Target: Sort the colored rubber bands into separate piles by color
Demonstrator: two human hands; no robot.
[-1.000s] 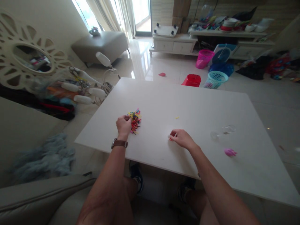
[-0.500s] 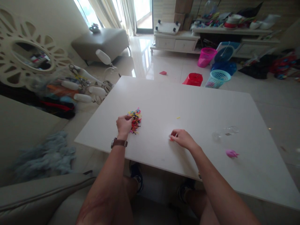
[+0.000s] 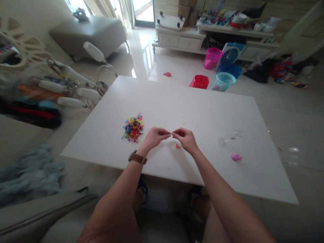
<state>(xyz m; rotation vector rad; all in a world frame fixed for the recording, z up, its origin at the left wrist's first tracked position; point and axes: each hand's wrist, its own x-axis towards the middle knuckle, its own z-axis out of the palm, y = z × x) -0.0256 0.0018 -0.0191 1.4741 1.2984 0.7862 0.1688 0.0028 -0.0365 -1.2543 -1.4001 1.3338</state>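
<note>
My left hand (image 3: 158,136) and my right hand (image 3: 186,137) meet fingertip to fingertip above the middle of the white table (image 3: 162,98). Both are closed in a pinch on a small yellow piece (image 3: 171,133), too tiny to make out in detail. Just below my right hand, a small orange-red piece (image 3: 177,146) lies on the tabletop. To the left of my left hand is a loose pile of small multicoloured pieces (image 3: 133,129). A single yellow bit (image 3: 184,123) rests beyond my right hand.
Toward the table's right side lie a clear plastic bottle (image 3: 231,136) and a pink object (image 3: 236,157). Past the far edge stand a red bin (image 3: 201,82), a light-blue basket (image 3: 224,81) and a pink basket (image 3: 212,58). A lamp with white shades (image 3: 93,52) is at the left.
My left hand has left the pile and moved right to meet my right hand. The orange-red piece by my right fingers now lies free on the table. The view has shifted.
</note>
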